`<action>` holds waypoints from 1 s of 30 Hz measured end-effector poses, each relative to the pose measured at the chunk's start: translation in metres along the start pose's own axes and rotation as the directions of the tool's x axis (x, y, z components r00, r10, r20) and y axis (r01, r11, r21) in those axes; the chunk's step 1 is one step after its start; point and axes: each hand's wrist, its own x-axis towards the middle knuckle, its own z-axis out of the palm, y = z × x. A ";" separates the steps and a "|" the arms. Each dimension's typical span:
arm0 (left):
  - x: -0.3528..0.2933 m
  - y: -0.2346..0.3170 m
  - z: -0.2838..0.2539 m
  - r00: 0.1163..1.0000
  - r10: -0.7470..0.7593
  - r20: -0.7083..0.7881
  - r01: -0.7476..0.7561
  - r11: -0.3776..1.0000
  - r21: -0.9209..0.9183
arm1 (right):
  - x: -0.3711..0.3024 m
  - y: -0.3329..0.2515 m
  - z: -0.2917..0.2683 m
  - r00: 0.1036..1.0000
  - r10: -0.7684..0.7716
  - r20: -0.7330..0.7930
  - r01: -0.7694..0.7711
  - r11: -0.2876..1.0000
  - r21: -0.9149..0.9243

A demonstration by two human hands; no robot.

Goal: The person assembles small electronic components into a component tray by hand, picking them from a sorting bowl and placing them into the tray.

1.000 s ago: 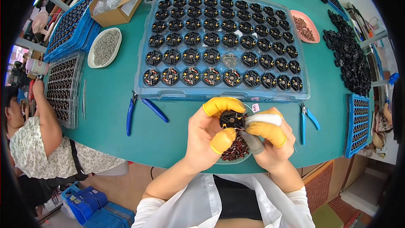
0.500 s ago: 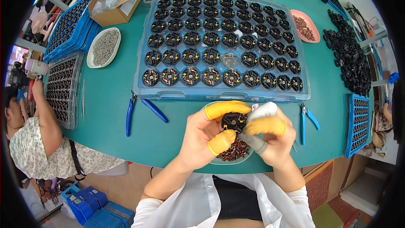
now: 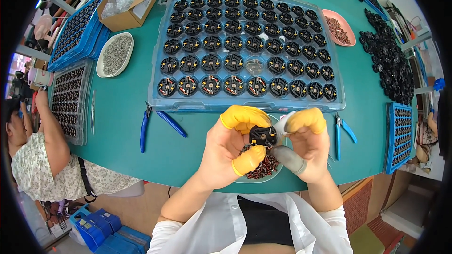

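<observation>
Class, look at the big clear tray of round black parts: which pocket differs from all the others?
The pocket in the third row, near the middle of the clear tray: it is empty, showing only clear plastic, while every other pocket holds a black part.

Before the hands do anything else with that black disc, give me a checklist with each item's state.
1. Black disc pinched by the left hand: ok.
2. Right hand touching the disc's right side: ok.
3. Finger covers on the fingertips: ok.
4. Small dish of brown parts right under the hands: ok.
5. Empty pocket in the clear tray: ok, one shows.
6. Whether the right fingers hold a small part: cannot tell.
</observation>
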 end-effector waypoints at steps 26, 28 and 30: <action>-0.002 0.011 -0.006 1.000 -0.025 0.009 0.021 0.955 0.296 | 0.009 -0.012 -0.009 0.888 -0.263 0.378 0.456 0.609 -0.649; -0.002 0.011 -0.007 0.999 -0.028 0.016 0.022 0.955 0.296 | 0.008 -0.010 -0.010 0.878 -0.267 0.398 0.473 0.609 -0.637; -0.003 0.012 -0.008 0.998 -0.044 0.037 0.030 0.948 0.318 | 0.008 -0.011 -0.011 0.873 -0.247 0.422 0.480 0.594 -0.645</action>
